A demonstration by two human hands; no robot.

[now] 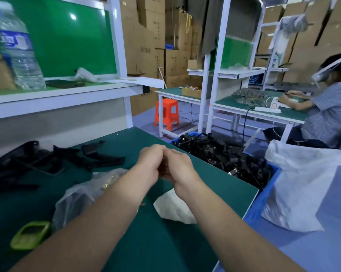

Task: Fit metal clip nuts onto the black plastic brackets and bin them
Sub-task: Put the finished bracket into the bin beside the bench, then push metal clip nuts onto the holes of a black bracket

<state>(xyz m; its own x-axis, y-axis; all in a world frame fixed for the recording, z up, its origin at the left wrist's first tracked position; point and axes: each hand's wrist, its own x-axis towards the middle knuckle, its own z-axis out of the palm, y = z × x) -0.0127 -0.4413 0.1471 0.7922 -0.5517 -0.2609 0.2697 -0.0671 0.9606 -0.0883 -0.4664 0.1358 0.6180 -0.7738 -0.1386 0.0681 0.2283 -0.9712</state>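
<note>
1. Two hands touching at centre: left hand [148, 163], right hand [179, 167]; fingers curled together, what they pinch cannot be told.
2. Loose brackets [67, 160], 9 o'clock.
3. Bin [264, 201] of brackets, 3 o'clock.
4. Nut bag [77, 195], 8 o'clock.

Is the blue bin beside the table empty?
No, the blue bin is heaped with black plastic brackets.

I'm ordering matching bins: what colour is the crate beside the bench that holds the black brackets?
Blue. The crate shows best in the head view.
</note>
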